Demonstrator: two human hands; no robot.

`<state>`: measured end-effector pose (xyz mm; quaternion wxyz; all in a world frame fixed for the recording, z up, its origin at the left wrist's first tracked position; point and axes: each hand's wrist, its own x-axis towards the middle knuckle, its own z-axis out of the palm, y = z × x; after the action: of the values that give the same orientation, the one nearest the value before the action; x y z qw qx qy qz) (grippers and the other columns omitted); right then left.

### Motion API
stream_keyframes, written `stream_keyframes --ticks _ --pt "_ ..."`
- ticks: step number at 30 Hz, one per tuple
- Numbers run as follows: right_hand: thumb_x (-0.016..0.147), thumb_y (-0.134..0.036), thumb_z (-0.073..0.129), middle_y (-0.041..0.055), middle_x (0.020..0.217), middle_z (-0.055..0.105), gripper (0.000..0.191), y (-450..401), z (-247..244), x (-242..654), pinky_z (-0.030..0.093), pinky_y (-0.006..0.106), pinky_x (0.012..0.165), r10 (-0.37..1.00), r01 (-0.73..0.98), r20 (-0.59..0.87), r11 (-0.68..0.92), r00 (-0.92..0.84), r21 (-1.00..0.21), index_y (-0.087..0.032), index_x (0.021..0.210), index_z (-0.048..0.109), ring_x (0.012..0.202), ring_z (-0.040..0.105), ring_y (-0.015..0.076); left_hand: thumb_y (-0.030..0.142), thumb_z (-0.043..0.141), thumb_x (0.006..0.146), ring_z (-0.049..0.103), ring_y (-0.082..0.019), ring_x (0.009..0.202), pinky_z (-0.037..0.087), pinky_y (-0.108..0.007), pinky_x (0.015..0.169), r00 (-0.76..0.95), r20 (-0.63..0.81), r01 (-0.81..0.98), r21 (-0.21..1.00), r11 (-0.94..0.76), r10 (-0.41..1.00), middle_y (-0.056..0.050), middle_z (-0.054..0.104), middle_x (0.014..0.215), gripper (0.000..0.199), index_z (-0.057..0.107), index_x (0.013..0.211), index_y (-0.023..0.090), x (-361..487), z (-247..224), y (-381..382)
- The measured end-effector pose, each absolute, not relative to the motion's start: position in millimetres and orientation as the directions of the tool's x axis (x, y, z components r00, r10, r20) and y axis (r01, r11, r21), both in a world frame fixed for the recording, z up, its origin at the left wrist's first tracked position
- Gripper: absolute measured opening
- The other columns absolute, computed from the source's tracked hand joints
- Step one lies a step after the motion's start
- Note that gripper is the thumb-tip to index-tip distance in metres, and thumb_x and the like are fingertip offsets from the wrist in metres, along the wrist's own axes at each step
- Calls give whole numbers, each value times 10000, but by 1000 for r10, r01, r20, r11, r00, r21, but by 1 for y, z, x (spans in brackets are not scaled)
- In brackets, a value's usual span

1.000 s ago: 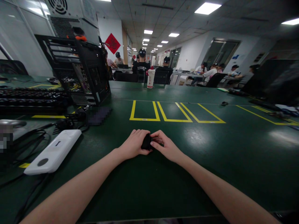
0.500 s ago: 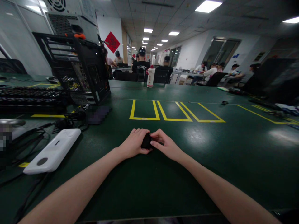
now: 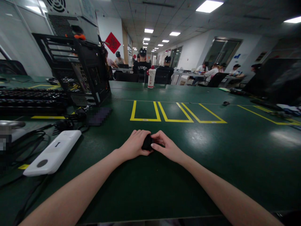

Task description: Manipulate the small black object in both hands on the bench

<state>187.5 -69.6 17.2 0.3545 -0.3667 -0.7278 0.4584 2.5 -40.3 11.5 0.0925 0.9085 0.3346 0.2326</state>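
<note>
A small black block-like object (image 3: 147, 142) is held just above or on the green table (image 3: 152, 188), in front of me. My left hand (image 3: 135, 143) wraps round it from the left, fingers over the far side and thumb at the near side. From the right, my right hand (image 3: 166, 145) pinches at its edge with thumb and forefinger. Much of the object is covered by my fingers, so its exact kind is unclear. Beyond my hands lie yellow tape outlines (image 3: 145, 119) on the tabletop.
To the left are a white power bank-like device (image 3: 53, 153), tangled black cables (image 3: 30, 142) and an open black computer case (image 3: 94, 72). A white cup (image 3: 151, 78) stands at the far edge. A small dark item (image 3: 226, 103) lies right. People sit at tables beyond.
Almost nothing differs. Both hands stay round the black object in the same place, with only a very slight shift of the right fingertips at its edge.
</note>
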Motion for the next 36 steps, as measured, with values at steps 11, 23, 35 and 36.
stream_keyframes --ticks 11,23,35,36 --pt "781 -177 545 32 1059 514 289 -70 20 187 426 380 915 851 255 155 317 -502 -914 -211 1044 430 1018 530 167 348 672 634 505 -227 915 356 -355 790 660 368 566 329 -756 655 -59 538 1028 589 385 1119 179 3 10 -40" --pt "797 -200 524 28 1032 515 245 -67 15 185 448 363 884 875 218 173 296 -451 -930 -212 1028 443 986 540 158 363 661 648 505 -226 898 360 -352 772 658 383 562 325 -761 649 -60 540 1019 567 391 1111 180 4 9 -39" --pt "803 -228 519 18 992 525 187 -70 20 187 470 361 851 858 173 146 261 -492 -950 -214 974 446 969 556 163 366 658 653 506 -231 923 359 -359 792 661 357 570 332 -751 660 -67 537 1029 583 382 1130 175 3 12 -41" --pt "810 -241 508 19 985 527 172 -70 19 186 477 361 838 867 181 143 256 -478 -950 -215 969 450 956 560 163 372 653 659 507 -231 920 361 -359 788 661 359 570 332 -752 659 -67 538 1026 578 382 1130 175 3 13 -41"
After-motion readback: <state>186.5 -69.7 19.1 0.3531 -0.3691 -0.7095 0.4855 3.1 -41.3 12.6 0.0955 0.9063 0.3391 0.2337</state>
